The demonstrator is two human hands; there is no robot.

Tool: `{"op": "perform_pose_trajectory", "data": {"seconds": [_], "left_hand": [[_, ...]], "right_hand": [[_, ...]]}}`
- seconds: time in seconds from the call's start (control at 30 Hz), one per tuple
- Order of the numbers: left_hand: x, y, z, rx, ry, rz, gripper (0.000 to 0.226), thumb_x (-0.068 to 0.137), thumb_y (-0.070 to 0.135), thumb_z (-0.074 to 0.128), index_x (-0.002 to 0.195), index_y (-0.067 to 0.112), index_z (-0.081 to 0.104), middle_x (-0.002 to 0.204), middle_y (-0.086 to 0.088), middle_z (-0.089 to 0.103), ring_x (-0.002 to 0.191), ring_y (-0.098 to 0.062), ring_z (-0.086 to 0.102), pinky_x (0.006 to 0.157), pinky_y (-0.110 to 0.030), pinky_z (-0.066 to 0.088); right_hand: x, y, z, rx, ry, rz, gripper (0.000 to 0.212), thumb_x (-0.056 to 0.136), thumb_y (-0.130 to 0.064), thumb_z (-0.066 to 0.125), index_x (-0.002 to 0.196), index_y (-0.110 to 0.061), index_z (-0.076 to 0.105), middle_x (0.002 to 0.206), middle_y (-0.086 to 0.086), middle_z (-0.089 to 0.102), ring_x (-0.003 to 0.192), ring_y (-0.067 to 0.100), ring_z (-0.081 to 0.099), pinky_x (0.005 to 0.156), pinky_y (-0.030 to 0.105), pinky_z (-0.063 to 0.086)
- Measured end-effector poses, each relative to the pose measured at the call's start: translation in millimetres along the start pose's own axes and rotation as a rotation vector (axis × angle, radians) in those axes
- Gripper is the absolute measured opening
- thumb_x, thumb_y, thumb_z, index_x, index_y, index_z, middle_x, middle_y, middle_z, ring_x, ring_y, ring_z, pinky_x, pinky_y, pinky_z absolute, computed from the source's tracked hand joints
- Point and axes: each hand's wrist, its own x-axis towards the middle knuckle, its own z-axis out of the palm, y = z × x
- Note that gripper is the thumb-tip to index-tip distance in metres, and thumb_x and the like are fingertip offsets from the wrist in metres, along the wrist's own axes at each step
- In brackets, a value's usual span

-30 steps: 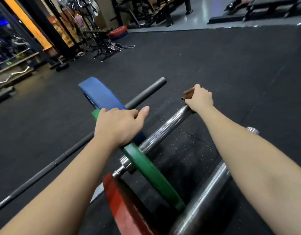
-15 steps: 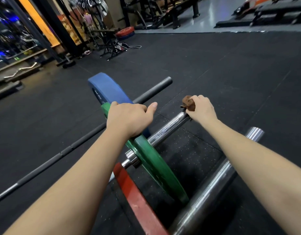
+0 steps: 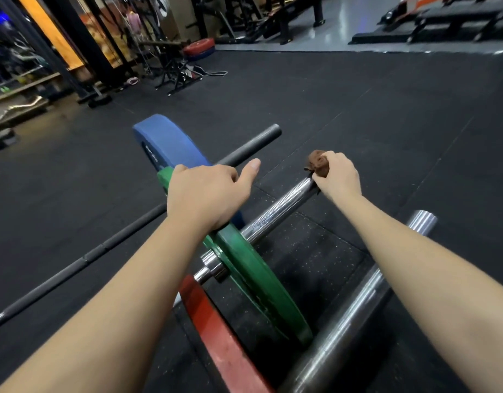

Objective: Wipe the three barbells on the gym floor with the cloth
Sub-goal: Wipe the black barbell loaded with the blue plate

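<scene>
Right hand (image 3: 339, 177), 1 o'clock: you clenched the cloth (image 3: 318, 164) round the chrome barbell (image 3: 278, 207) end. Left hand (image 3: 207, 194): you curled it over the green plate (image 3: 259, 279). Likely risk: cloth slipping off the end.

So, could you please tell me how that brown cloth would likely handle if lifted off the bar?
Probably floppy and light: the brown cloth sits crumpled small inside the right hand. It would likely drape rather than hold a shape, since a loose corner pokes out limply above the chrome bar.
</scene>
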Motion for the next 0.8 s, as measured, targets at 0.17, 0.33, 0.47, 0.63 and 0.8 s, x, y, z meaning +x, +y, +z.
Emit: {"op": "perform_pose_trajectory", "data": {"seconds": [0.17,0.33,0.47,0.63,0.8], "left_hand": [[-3.1,1.6,-2.3,0.000,0.007,-0.007,0.081,0.101,0.069,0.006,0.074,0.021,0.065,0.065,0.001,0.067,0.067,-0.018,0.056,0.090,-0.039,0.032],[-4.6,1.2,-1.9,-0.001,0.009,-0.001,0.081,0.102,0.067,0.006,0.076,0.020,0.067,0.066,0.000,0.068,0.065,-0.016,0.054,0.086,-0.037,0.028],[-1.5,-1.1,1.6,-0.002,0.021,0.002,0.083,0.101,0.068,0.005,0.075,0.019,0.067,0.069,0.001,0.070,0.067,-0.019,0.058,0.086,-0.037,0.028],[5.0,-4.5,-1.4,-0.007,-0.026,-0.030,0.082,0.101,0.069,0.005,0.081,0.023,0.070,0.073,0.001,0.070,0.069,-0.018,0.055,0.088,-0.039,0.030],[4.3,-5.2,-6.1,-0.009,-0.048,-0.063,0.081,0.101,0.068,0.006,0.082,0.023,0.070,0.080,0.001,0.073,0.069,-0.015,0.050,0.088,-0.039,0.033]], "right_hand": [[-20.9,-7.8,5.3,-0.003,-0.079,-0.114,0.041,0.088,-0.031,0.074,0.123,-0.017,0.059,0.119,0.005,0.059,0.116,0.028,0.055,0.094,0.038,0.046],[-6.1,-5.6,-4.2,0.000,-0.120,-0.117,0.038,0.087,-0.030,0.070,0.121,-0.019,0.061,0.116,0.005,0.060,0.113,0.029,0.056,0.092,0.037,0.045],[12.2,3.7,-8.2,0.059,-0.048,0.000,0.036,0.085,-0.029,0.064,0.120,-0.020,0.062,0.112,0.006,0.060,0.109,0.033,0.059,0.089,0.038,0.047],[3.6,-1.2,-0.4,0.011,-0.038,-0.009,0.038,0.086,-0.030,0.068,0.122,-0.019,0.060,0.115,0.007,0.058,0.110,0.033,0.058,0.089,0.037,0.046],[-25.4,-19.3,11.7,-0.018,-0.117,-0.165,0.040,0.088,-0.033,0.073,0.121,-0.016,0.059,0.117,0.005,0.058,0.112,0.027,0.058,0.089,0.035,0.047]]}}
